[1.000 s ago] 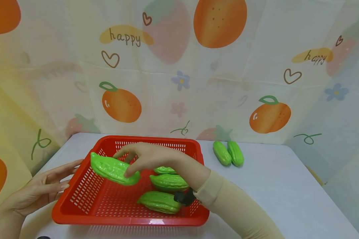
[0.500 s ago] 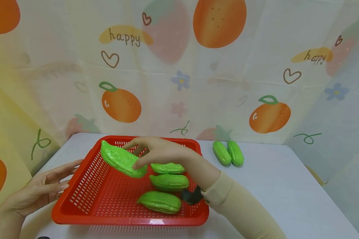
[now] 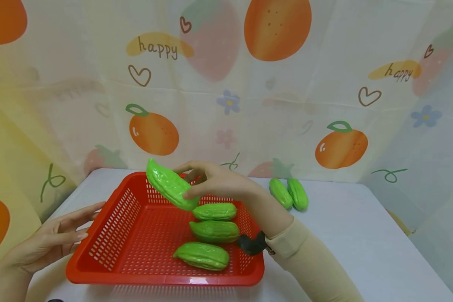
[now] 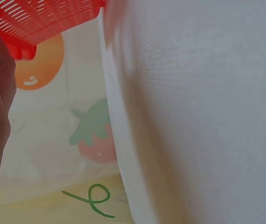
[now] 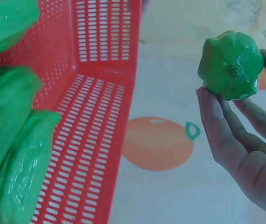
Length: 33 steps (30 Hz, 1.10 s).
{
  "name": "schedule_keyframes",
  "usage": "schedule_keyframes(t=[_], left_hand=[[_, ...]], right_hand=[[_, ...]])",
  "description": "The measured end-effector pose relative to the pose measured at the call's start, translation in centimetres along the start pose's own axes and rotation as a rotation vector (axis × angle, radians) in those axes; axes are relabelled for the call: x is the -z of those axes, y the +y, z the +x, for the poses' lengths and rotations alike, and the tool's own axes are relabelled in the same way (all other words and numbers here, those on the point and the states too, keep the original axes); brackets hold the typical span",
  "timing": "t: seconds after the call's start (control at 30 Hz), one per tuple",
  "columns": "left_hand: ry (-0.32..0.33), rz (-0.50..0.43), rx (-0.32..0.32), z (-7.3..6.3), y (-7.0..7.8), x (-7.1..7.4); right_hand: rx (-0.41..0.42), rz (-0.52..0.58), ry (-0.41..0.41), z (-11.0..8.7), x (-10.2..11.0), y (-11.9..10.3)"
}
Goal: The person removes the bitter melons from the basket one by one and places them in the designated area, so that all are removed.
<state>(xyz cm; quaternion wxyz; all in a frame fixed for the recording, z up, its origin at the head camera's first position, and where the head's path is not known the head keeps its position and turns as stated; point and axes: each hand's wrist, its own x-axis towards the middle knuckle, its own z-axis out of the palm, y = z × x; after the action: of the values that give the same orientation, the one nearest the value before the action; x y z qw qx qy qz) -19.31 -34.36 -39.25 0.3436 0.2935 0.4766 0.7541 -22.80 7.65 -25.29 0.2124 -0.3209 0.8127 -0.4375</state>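
A glossy green melon [image 3: 170, 184] hangs tilted above the red basket [image 3: 166, 279], its lower end gripped by the right hand [image 3: 220, 180]; a firm hold should suit its slick-looking skin, and carrying it high should clear the three melons [image 3: 214, 231] inside. Fingers extended, the left hand [image 3: 54, 239] touches the basket's side, where light pressure should prevent sliding.

A green gourd [image 5: 232, 65] is gripped by the right hand [image 5: 249, 156]; three gourds [image 5: 7, 107] are held in a red basket [image 5: 108, 72].
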Motion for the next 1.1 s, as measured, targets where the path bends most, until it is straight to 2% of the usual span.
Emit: schedule_keyframes(t=[0.07,0.27,0.67,0.9,1.1], left_hand=[[-0.028,-0.019,-0.008,0.0,0.0,0.0],[-0.032,-0.023,-0.011,0.1,0.0,0.0],[-0.026,-0.007,-0.005,0.0,0.0,0.1],[0.013,0.014,-0.006,-0.1,-0.1,-0.1],[-0.010,0.002,-0.007,-0.1,-0.1,0.0]], right_hand=[[0.001,0.013,0.015,-0.2,0.3,0.1],[-0.006,0.049,0.044,-0.8,1.0,0.3],[0.010,0.093,0.092,-1.6,1.9,1.3],[-0.004,0.107,0.133,-2.3,2.7,1.9],[-0.017,0.139,0.168,-2.8,3.5,2.4]])
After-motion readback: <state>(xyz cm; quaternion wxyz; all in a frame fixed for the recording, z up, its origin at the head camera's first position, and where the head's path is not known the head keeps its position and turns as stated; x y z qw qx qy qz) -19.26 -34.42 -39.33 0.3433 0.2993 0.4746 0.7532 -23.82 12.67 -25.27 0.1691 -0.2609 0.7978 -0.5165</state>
